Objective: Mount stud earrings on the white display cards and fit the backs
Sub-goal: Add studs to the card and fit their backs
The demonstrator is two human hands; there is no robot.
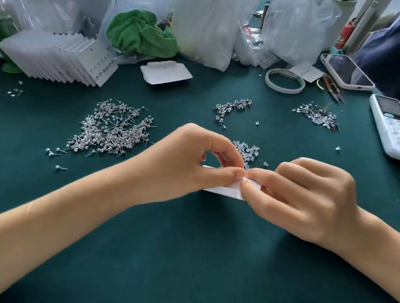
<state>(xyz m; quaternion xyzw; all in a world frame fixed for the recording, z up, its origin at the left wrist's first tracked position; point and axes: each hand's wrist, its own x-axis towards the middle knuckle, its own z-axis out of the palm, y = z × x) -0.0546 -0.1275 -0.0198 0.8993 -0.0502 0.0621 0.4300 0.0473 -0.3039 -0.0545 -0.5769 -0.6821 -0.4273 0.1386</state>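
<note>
White display card point(224, 191): pinched in left hand point(188, 164) grip and right hand point(310, 196) grip, clear backs point(247, 150) just beyond.

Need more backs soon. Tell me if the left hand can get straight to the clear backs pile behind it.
Probably yes. The clear backs pile lies on the green cloth just beyond the left hand, with nothing between them. But that hand is pinching the white card with the right hand, so it must let go first.
</note>
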